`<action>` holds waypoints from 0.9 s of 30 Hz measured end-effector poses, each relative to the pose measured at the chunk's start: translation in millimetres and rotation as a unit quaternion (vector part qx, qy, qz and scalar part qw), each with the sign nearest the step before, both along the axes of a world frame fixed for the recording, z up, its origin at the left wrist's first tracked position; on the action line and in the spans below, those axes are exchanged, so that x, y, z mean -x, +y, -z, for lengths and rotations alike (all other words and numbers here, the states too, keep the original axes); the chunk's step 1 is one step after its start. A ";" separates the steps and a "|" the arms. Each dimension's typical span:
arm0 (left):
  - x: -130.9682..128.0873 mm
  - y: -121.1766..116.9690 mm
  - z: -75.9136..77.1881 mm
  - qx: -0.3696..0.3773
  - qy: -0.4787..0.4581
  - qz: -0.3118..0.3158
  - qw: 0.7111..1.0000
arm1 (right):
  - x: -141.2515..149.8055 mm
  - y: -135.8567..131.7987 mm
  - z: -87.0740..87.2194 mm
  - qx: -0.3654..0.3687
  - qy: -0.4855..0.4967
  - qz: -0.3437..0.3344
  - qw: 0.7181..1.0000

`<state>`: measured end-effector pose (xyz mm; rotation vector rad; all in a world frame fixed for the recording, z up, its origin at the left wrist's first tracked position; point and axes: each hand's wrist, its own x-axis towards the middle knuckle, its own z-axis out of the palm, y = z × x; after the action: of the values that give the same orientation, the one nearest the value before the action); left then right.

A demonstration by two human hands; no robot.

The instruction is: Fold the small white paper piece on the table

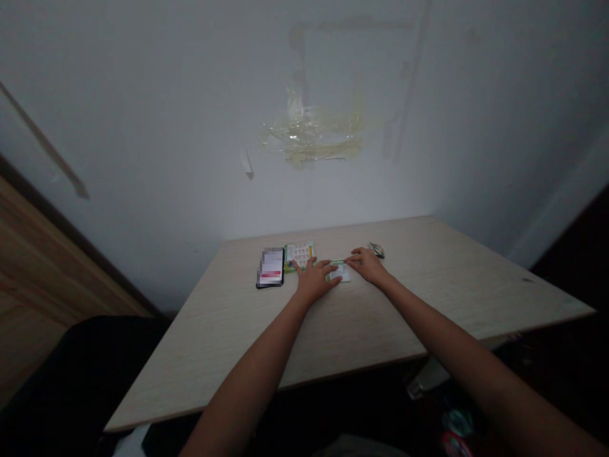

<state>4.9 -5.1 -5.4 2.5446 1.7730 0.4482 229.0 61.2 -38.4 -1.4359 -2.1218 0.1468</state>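
Both my arms reach out over a pale wooden table (428, 298). My left hand (314, 278) lies flat, fingers spread, resting on a small white and green paper (340, 271). My right hand (367, 263) touches the same paper from the right with its fingers curled down; whether it pinches the paper I cannot make out. Just left of my left hand lies a green and orange printed card (299, 254). A black phone (271, 267) with a lit screen lies further left.
A small dark object (376, 249) sits just beyond my right hand. The table stands against a white wall with tape residue (314, 136). A wooden panel (33, 273) is at the left, and a dark chair (71, 381) sits below it.
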 end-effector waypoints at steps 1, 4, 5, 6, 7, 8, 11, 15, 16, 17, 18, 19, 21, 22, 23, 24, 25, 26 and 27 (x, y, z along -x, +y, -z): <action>0.2 0.0 0.1 -0.002 -0.002 0.002 1.000 | 0.5 0.2 0.2 -0.003 -0.004 0.001 1.000; 0.6 0.1 0.6 -0.005 -0.009 0.008 1.000 | 2.0 0.0 -0.1 -0.013 -0.017 0.002 1.000; 0.6 0.1 0.9 -0.006 -0.011 0.009 1.000 | 2.5 -0.3 -0.5 -0.016 -0.022 0.004 1.000; 0.6 0.2 1.2 -0.007 -0.013 0.009 1.000 | 3.0 -0.7 -1.0 -0.018 -0.027 0.007 0.999; 0.6 0.3 1.5 -0.007 -0.014 0.008 1.000 | 3.5 -1.2 -1.5 -0.019 -0.032 0.009 0.999; 0.5 0.5 1.8 -0.008 -0.015 0.008 1.000 | 3.9 -1.7 -1.9 -0.019 -0.036 0.012 0.999; 0.7 1.1 2.6 -0.009 -0.020 0.010 1.000 | 4.4 -3.4 -2.1 -0.017 -0.038 0.014 0.999; 1.1 0.9 2.6 -0.011 -0.016 0.014 1.000 | 2.4 -5.0 -0.6 -0.018 -0.023 0.009 1.000; 1.1 0.7 2.4 -0.011 -0.014 0.013 1.000 | 1.6 -5.2 -0.3 -0.016 -0.016 0.005 1.000; 1.0 0.4 2.3 -0.010 -0.012 0.012 1.000 | 0.8 -5.4 -0.1 -0.014 -0.009 0.000 1.000; 0.8 0.2 2.1 -0.010 -0.011 0.011 1.000 | 0.1 -5.4 -0.1 -0.011 -0.002 -0.006 1.000; 0.6 0.0 1.9 -0.009 -0.011 0.010 1.000 | -0.5 -5.5 -0.2 -0.008 0.004 -0.012 1.000; 0.5 -0.2 1.8 -0.009 -0.010 0.010 1.000 | -1.1 -5.4 -0.8 -0.004 0.011 -0.020 1.000; 0.5 -0.1 1.7 -0.009 -0.009 0.009 1.000 | -1.1 -5.3 -1.1 -0.004 0.013 -0.021 1.000; 0.6 0.0 1.7 -0.008 -0.008 0.009 1.000 | -1.0 -5.2 -1.3 -0.005 0.014 -0.020 1.000; 0.7 0.2 1.8 -0.008 -0.009 0.010 1.000 | -0.8 -5.0 -1.6 -0.005 0.015 -0.018 1.000; 0.9 0.4 1.8 -0.008 -0.010 0.011 1.000 | -0.7 -4.8 -1.8 -0.006 0.017 -0.016 1.000; 1.1 0.5 1.8 -0.008 -0.012 0.013 1.000 | -0.6 -4.5 -1.9 -0.005 0.019 -0.015 1.000; 1.4 0.6 1.9 -0.008 -0.013 0.014 1.000 | -0.6 -4.3 -2.0 -0.002 0.021 -0.015 1.000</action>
<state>3.6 -4.6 -7.2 2.5588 1.7298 0.4948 229.6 56.9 -36.3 -1.3877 -2.1092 0.1809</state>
